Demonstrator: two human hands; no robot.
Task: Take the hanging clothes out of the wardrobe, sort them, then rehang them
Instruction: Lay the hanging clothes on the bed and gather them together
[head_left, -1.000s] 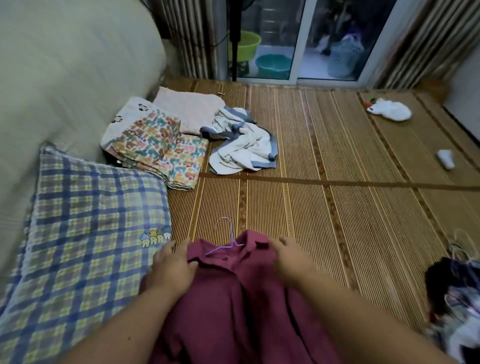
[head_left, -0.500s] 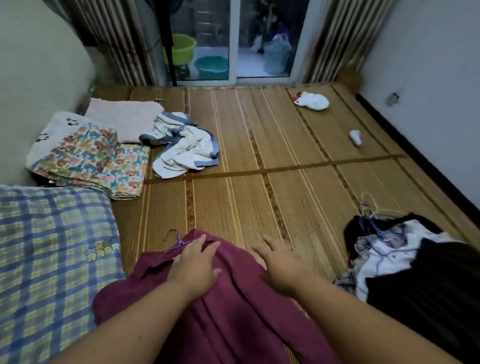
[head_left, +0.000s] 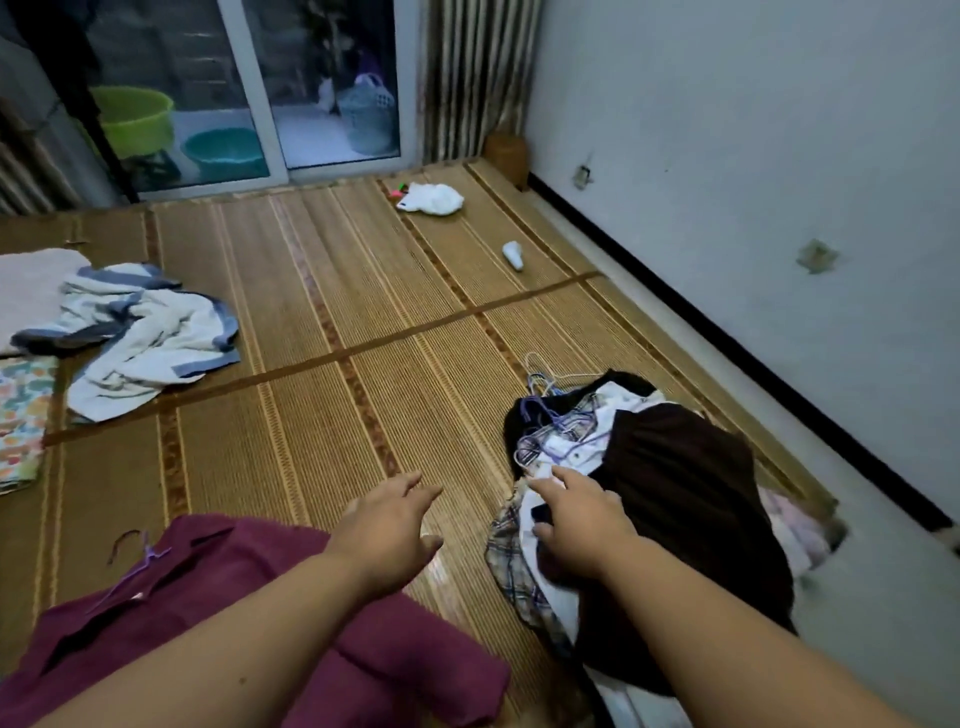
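Maroon shirt (head_left: 249, 597) lies flat on the woven mat (head_left: 322, 426), below and to the left of the left hand (head_left: 389, 535), with its purple hanger (head_left: 140, 564) poking out of the collar. Lying apart from everything else, it reads as 1 garment set aside so it will not get mixed back in. Farther beyond and left of that hand, a floral cloth (head_left: 21, 415) and a crumpled white-and-blue cloth (head_left: 150, 338) lie on the mat, well apart from the work. Whether they belong to the wardrobe clothes I cannot tell.

The left hand is released, its fingers straight and loosely spread, holding nothing. It hovers over bare mat just right of the shirt's edge and points toward the heap. Near it, the right hand (head_left: 582, 525) is also unclenched, fingers spread with the forefinger leading. It lies on the near edge of the pile of clothes (head_left: 571, 441), over a pale checked garment (head_left: 511, 540), and appears to touch cloth but grips nothing.

The pile sits under and beyond the right hand, with a dark brown garment (head_left: 685, 483) uppermost. The wire hangers (head_left: 543, 410) are bunched at the far end, ahead of the fingertips. Hooks gathered at 1 end make sense, since each piece can be lifted by its hanger. I judge the sorting to be early, with 1 item out and most left, and both hands look set to take the next garment.
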